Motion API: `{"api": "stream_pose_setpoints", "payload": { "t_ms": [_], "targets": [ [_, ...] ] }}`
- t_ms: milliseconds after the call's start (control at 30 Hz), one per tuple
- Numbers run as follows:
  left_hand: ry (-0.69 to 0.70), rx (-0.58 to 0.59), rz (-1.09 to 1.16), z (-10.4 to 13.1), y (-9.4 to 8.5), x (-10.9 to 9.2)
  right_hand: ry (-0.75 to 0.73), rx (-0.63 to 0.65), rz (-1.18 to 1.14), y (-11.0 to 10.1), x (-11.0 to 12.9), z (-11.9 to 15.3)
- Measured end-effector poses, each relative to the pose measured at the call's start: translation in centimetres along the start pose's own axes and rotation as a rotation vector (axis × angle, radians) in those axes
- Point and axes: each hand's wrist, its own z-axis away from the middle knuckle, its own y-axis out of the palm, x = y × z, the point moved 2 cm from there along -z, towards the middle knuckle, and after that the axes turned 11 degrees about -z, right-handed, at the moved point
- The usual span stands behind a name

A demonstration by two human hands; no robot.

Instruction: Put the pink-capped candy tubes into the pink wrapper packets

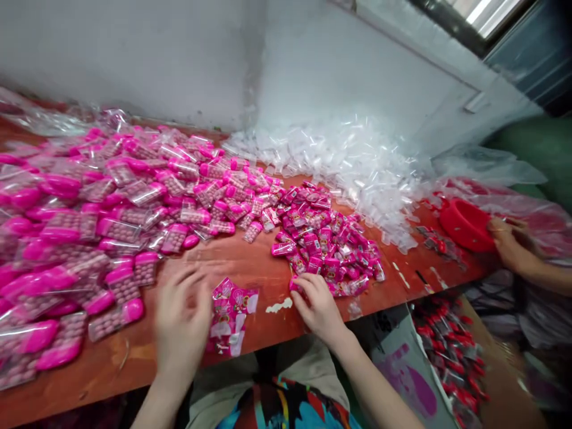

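My left hand (182,316) is over the table, its fingers loosely bent and smeared by motion. Beside it lie several flat pink printed sleeve labels (229,313). The thumb and fingers of my right hand (320,307) close on a small pink labelled candy box (294,285) at the near edge of a heap of labelled candy boxes (328,241). To the left spreads a large pile of clear candy boxes (129,229) with pink caps and pink balls inside.
Behind the heap lie many clear empty plastic cases (353,158) against the wall. At right, another person's hand (507,241) holds a red bowl (467,225). Below the table edge stands a carton of red-capped packs (456,363). The red-brown tabletop (107,381) carries white scraps.
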Motion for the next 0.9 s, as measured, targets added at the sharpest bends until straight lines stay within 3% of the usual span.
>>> {"api": "stream_pose_setpoints", "payload": {
  "t_ms": [67, 133, 233, 333, 433, 667, 767, 900],
  "targets": [
    [0.132, 0.082, -0.068, -2.0, 3.3, -1.3, -0.048, 0.032, -0.022, 0.9, 0.3, -2.2],
    [0.242, 0.193, -0.168, -4.1, 8.0, -2.3, -0.08, 0.056, -0.007, 1.8, 0.5, -4.5],
    [0.304, 0.329, -0.421, -6.8, 14.3, -3.3, -0.07, 0.071, 0.124, 2.8, 0.1, -7.5],
    [0.35, 0.428, -0.659, -8.2, 17.9, -3.8, -0.019, 0.109, 0.262, 2.8, -0.7, -8.8],
    [0.409, 0.441, -0.755, -9.0, 19.5, -3.6, 0.001, 0.13, 0.285, 2.1, -1.4, -7.7],
    [0.445, 0.506, -0.723, -10.8, 22.3, -3.2, -0.024, 0.031, 0.25, 2.2, -1.7, -0.3],
    [0.365, 0.514, -0.669, -9.9, 22.8, -3.9, 0.083, -0.063, 0.31, 2.5, -2.4, 1.3],
    [0.249, 0.5, -0.522, -7.6, 22.4, -4.8, 0.206, -0.179, 0.363, 2.0, -3.4, 1.0]
  ]
}}
